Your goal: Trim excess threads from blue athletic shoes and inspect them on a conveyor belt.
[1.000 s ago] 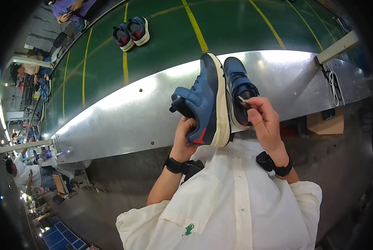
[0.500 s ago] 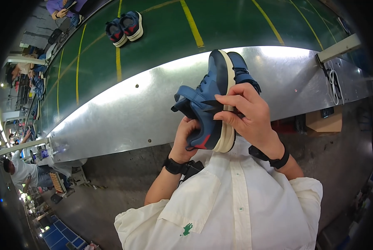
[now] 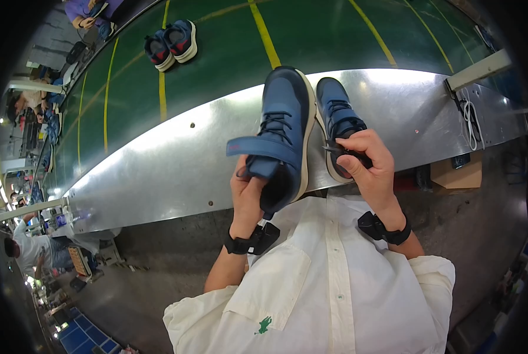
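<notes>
A blue sneaker (image 3: 283, 133) with a dark toe, cream sole and loose strap is gripped at its heel opening by my left hand (image 3: 246, 197). Its toe points away from me, over the metal ledge. Between the thumb and fingers of my right hand (image 3: 367, 162) is a small dark pointed tool (image 3: 333, 147); the exact kind cannot be made out. The matching sneaker (image 3: 334, 100) rests on the ledge just right of the first, partly covered by my right hand and the tool.
A bare metal ledge (image 3: 140, 183) runs along a green conveyor belt (image 3: 216, 65) with yellow lines. Another pair of sneakers (image 3: 172, 44) sits on the belt. At right are a metal post (image 3: 482, 68), a white cable (image 3: 469, 118) and a cardboard box (image 3: 458, 174). Other people work at left.
The held sneaker has turned so its top faces me and moved left. My right hand with the tool has left its side and is now over the other sneaker. The belt pair has shifted slightly left.
</notes>
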Tool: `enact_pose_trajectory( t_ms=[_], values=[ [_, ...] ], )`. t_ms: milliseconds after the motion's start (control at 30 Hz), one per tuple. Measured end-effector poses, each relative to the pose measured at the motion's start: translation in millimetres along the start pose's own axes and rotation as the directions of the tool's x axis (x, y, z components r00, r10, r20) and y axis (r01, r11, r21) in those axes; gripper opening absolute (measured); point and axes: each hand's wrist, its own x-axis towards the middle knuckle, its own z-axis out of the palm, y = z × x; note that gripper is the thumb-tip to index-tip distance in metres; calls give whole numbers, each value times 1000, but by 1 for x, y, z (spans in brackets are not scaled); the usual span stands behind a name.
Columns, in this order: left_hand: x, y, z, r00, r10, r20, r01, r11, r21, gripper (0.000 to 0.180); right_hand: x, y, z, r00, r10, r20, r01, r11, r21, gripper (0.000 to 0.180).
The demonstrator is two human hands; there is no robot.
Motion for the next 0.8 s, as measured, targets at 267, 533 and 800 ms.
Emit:
enact_pose_trajectory(
  t_ms=[267, 533, 800],
  values=[
    [-9, 2, -3, 985, -163, 56, 169, 975, -145, 25, 5, -13, 15, 994, -61, 92, 66, 996, -53, 29],
    [-10, 1, 2, 956, -263, 127, 283, 942, -180, 32, 14, -12, 29, 962, -222, 159, 239, 967, -90, 26],
    [8, -2, -19, 892, 397, 217, -384, 409, 828, 59, -5, -4, 16, 976, 171, 137, -192, 967, 166, 31]
  ],
)
